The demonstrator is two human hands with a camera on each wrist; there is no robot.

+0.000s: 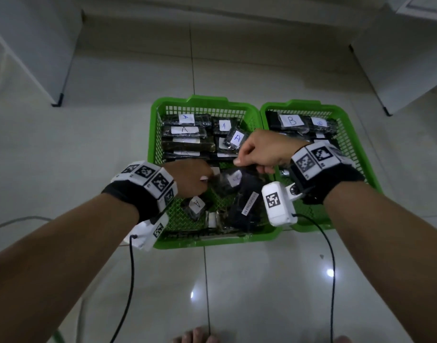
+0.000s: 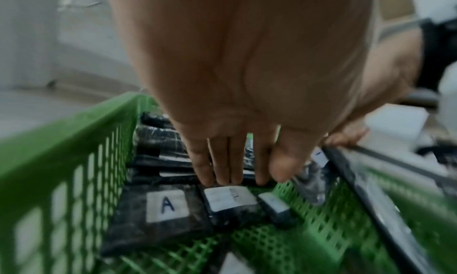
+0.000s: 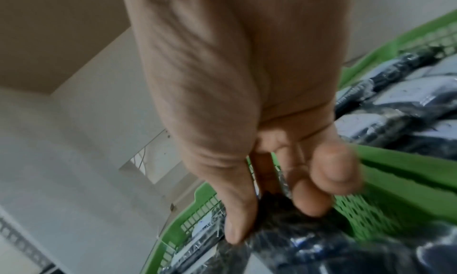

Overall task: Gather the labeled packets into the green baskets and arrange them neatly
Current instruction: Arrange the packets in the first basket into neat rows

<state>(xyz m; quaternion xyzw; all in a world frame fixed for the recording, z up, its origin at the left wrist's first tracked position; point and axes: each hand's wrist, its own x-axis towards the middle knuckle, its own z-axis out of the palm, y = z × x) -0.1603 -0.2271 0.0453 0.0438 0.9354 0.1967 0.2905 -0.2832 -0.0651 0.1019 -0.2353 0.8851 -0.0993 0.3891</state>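
Observation:
Two green baskets stand side by side on the floor, the left basket (image 1: 202,100) holding dark packets labeled A (image 1: 185,131) stacked at its back, the right basket (image 1: 299,105) holding packets labeled B (image 1: 291,121). My right hand (image 1: 239,160) pinches the top edge of a large dark packet (image 1: 249,201) over the left basket's front; thumb and fingers (image 3: 309,200) clamp the packet (image 3: 296,245). My left hand (image 1: 202,179) reaches into the left basket (image 2: 61,160) with straight fingers (image 2: 222,172) touching small packets, beside a flat packet A (image 2: 165,209).
Loose packets, one a small packet A (image 1: 196,205), lie in the left basket's front half. White cabinets stand on the tiled floor at far left (image 1: 27,58) and far right (image 1: 398,58). Wrist cables trail toward me; bare toes (image 1: 195,336) show at the bottom edge.

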